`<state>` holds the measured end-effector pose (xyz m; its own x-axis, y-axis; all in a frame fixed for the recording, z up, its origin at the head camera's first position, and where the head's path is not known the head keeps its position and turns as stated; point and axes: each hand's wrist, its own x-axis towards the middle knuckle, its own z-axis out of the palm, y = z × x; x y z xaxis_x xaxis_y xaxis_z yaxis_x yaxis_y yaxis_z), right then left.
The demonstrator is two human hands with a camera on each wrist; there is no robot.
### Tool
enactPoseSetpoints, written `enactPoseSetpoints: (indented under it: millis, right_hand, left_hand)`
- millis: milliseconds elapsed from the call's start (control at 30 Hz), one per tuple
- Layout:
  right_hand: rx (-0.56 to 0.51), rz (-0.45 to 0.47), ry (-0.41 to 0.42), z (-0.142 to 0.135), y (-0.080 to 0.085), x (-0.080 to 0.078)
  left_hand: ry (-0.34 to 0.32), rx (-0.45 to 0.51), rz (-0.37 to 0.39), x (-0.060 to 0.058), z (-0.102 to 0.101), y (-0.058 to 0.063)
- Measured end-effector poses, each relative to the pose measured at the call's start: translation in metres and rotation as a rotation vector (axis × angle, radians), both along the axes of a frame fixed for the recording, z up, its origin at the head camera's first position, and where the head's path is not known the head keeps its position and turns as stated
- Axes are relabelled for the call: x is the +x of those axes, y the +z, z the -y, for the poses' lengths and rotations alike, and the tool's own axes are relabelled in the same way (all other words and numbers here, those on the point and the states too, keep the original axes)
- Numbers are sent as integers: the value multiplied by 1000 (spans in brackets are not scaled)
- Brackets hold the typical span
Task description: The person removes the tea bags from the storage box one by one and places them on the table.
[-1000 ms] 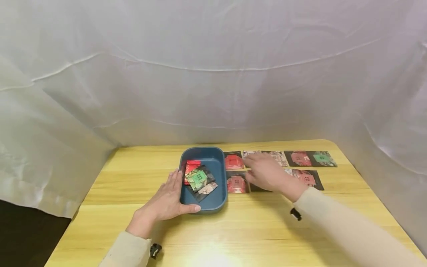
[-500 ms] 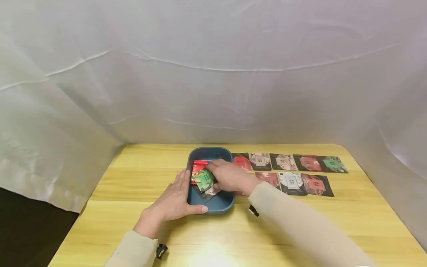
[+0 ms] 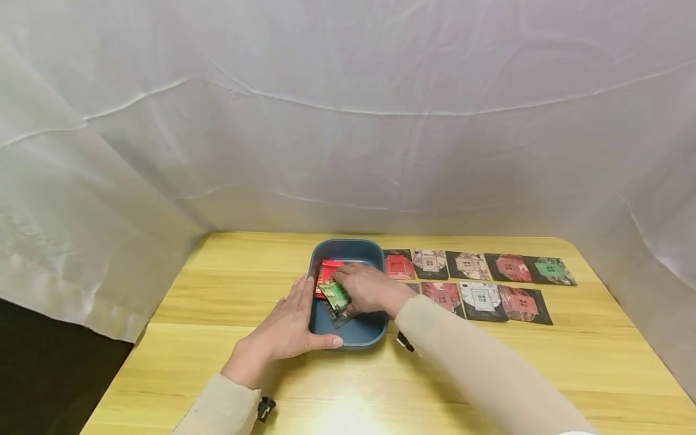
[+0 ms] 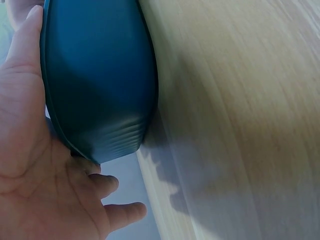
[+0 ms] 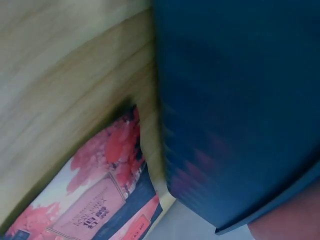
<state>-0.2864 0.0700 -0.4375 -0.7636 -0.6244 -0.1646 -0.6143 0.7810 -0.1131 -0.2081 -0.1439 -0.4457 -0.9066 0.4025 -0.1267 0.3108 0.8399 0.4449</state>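
A blue tray stands on the table with several sachets in it. My left hand lies against its near left corner, fingers straight along the left side and thumb on the near rim. In the left wrist view the palm is beside the tray's outer wall. Inside the tray my right hand pinches a green tea-bag-like sachet, which looks bent and tilted; its fingertips are partly hidden. A red sachet lies behind it, and a dark one shows underneath.
Right of the tray, flat sachets lie in two rows, among them a red one, a white one and a green one. A pink-labelled sachet lies close to the tray's wall. White cloth hangs behind the wooden table.
My right hand has moved left from above the laid-out sachets into the tray and taken hold of the green sachet, which now tilts. The left hand stays at the tray.
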Motion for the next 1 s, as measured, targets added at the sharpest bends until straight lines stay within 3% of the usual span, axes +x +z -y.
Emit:
enactPoseSetpoints:
  millis: [667,1000]
  right_hand:
    - [45,39,-49,1,0,-8]
    - [6,-55,-46,0,-2,-7]
  left_hand:
    - [5,4,35,0,-3,-1]
    - [15,-4,42,1,-2,1]
